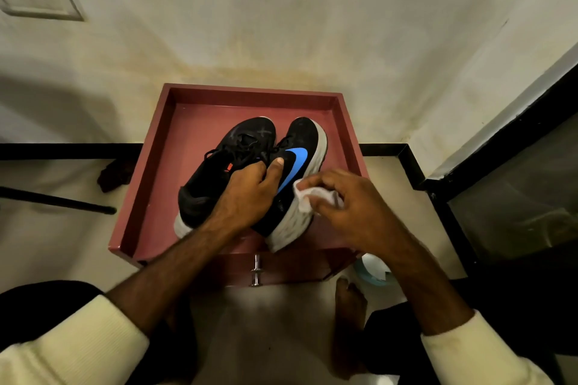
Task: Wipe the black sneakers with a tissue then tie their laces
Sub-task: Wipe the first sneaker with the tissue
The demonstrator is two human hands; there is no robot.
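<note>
Two black sneakers with white soles lie on the red cabinet top [187, 122], toes pointing away from me. The left sneaker [225, 159] rests flat with loose laces. The right sneaker [300, 147], with a blue logo on its side, is tilted onto its edge. My left hand [247, 194] grips the right sneaker at its collar, thumb on the side panel. My right hand [347, 200] presses a crumpled white tissue [305, 197] against the sneaker's white sole near the heel.
The red cabinet has a raised rim and a metal drawer handle [256, 270] at the front. A dark cloth [114, 176] and a black rod [56, 200] lie on the floor at left. A light blue container [373, 270] sits by my bare foot [348, 300].
</note>
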